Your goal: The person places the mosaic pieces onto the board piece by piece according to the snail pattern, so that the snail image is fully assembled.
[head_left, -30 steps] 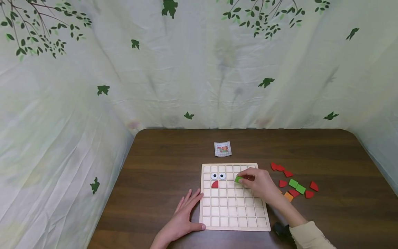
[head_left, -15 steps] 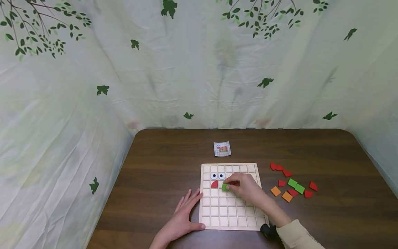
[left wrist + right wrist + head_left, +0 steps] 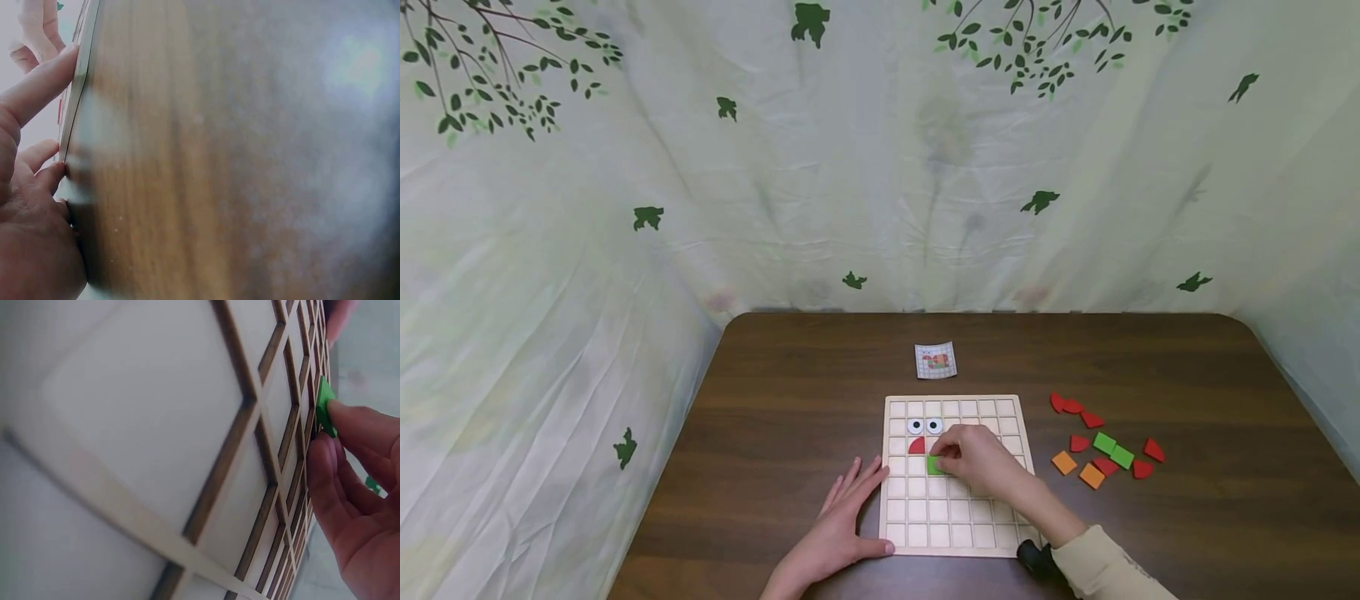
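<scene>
A pale wooden grid board (image 3: 958, 537) with square cells lies on the table. My right hand (image 3: 979, 460) pinches a green square tile (image 3: 934, 466) over a cell left of the board's middle; in the right wrist view the tile (image 3: 324, 407) tilts between thumb and fingers, close over the grid. Two round eye tiles (image 3: 924, 426) sit in the board's upper left, with a red quarter-round tile (image 3: 917, 446) in a cell below them. My left hand (image 3: 842, 525) lies with spread fingers along the board's left edge, thumb tip at its lower left corner.
Right of the board lie loose red tiles (image 3: 1092, 420), two green squares (image 3: 1112, 450) and two orange squares (image 3: 1092, 476). A small picture card (image 3: 936, 361) lies behind the board. A leaf-printed curtain (image 3: 880, 167) hangs past the table's far edge.
My right hand has carried the green tile left and toward me across the board, to a cell below and right of the red tile. The left hand has stayed in place.
</scene>
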### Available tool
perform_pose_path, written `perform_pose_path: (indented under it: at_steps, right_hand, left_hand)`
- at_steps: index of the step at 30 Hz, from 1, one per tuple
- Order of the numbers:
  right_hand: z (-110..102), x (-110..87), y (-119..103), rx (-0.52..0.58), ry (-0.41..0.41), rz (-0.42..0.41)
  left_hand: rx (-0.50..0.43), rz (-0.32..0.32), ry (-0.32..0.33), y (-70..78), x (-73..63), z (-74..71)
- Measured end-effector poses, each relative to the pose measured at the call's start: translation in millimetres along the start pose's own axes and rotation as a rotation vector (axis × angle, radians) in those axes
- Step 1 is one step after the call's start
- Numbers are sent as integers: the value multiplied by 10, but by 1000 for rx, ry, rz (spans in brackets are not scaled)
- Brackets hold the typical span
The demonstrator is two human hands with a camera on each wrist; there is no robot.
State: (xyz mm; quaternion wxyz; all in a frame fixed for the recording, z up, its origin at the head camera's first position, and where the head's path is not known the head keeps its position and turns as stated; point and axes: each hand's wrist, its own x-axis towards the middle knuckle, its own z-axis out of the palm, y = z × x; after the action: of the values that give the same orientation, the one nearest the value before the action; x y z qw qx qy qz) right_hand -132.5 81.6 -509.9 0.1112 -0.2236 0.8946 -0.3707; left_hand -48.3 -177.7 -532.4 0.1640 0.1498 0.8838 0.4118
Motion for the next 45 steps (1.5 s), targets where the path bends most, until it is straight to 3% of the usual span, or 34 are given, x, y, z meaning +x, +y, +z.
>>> perform_pose_path:
  at_steps: [9,16,23,30,37,45]
  right_hand:
    - [1,-53,-7,-47,-2,-43]
    - [-104,-157,1,-33,-31,-4]
    - [-228,-339,177,15,66,32]
    - [-468,-591,403,82,184,105]
    - [-778,-760,716,-72,321,71]
    - [-1056,-721,1001,-237,340,89]
  left_hand:
    - [5,19,11,-13,-5,11]
    - [1,20,24,-10,-1,4]
    - [-5,47,30,0,-14,-8]
    - [-7,33,22,9,-12,3]
    - [-11,8,15,-5,-29,29]
    - [-6,8,24,-11,-47,22]
